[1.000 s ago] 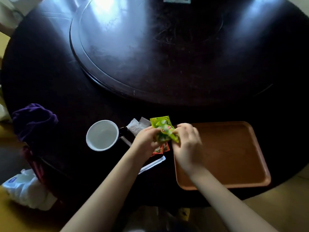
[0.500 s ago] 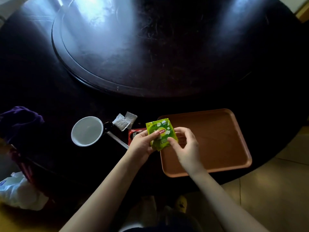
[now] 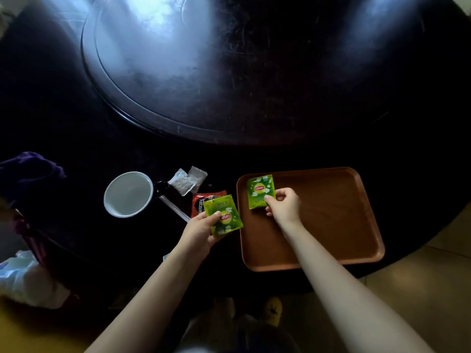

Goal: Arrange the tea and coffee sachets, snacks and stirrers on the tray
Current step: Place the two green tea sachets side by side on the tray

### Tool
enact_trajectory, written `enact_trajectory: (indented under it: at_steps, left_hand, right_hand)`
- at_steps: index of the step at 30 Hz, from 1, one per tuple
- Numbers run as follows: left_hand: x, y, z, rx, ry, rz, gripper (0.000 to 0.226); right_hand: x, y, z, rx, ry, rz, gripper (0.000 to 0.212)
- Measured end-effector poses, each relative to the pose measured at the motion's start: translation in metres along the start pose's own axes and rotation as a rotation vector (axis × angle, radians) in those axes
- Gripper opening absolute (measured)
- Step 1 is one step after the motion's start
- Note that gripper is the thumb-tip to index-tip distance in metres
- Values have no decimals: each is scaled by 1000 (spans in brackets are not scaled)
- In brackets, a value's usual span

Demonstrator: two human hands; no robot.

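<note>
The left hand [image 3: 204,231] pinches a green Lipton tea sachet [image 3: 223,216] just left of the brown rectangular tray [image 3: 331,225]. The right hand [image 3: 284,207] grips a second green tea sachet [image 3: 260,191] at the tray's far-left corner. Beyond the left hand lie a red Nescafe coffee sachet [image 3: 200,201], a white stirrer [image 3: 174,208], a white-lined mug [image 3: 128,193] and two pale translucent sachets [image 3: 187,180] on the dark round table [image 3: 76,123].

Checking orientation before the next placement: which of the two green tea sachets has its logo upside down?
The green sachet in the left hand, over the table beside the tray: sachet. The right hand's sachet reads upright.
</note>
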State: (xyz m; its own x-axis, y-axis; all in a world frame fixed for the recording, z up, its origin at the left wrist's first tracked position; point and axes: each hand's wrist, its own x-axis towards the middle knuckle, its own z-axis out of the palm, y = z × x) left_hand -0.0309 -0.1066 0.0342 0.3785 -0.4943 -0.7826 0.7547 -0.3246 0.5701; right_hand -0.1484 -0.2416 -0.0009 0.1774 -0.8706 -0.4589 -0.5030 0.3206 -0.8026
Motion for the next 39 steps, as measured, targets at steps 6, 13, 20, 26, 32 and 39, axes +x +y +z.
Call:
enact_trajectory:
  at_steps: [6,13,20,26,32,39]
  left_hand:
    - [-1,-2,1,50,37,71,14]
    - [-3,-6,8,76,18,125,14]
    - [2,-9,17,168,19,156,19]
    - [8,-12,28,150,-42,162,15]
    - [13,-15,49,254,27,279,22]
    - [19,-23,35,964,358,652,32]
  right_hand:
    - [-11,-9,8,-450,33,-180,25]
    - [-14,-10,4,-539,31,-207,28]
    - [-16,-8,0,-426,31,-257,27]
    - [-39,-1,-20,-207,-297,-299,19]
    - [-21,1,-34,62,-180,-110,14]
    - [17,7,-55,-70,16,11,18]
